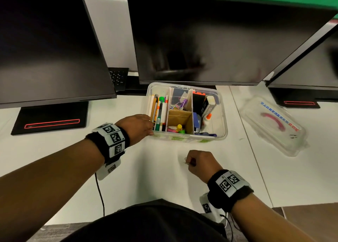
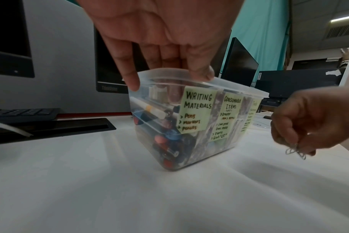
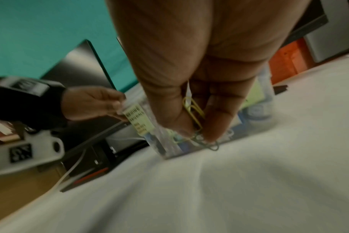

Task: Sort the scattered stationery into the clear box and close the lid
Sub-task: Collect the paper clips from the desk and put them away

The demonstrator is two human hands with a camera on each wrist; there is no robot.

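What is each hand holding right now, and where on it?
The right hand pinches a few paper clips by their upper loops, between thumb and fingertips. The left hand grips the clear box at its near left rim corner.

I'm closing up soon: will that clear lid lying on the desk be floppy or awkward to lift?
The lid looks like thin clear plastic, so probably light and a bit bendy. Its pink handle seems to face down, so lifting by an edge may be easier.

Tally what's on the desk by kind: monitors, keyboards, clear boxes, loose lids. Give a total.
monitors: 3
keyboard: 1
clear box: 1
loose lid: 1
Total: 6
The paper clips pinched in the right hand are too blurred to count.
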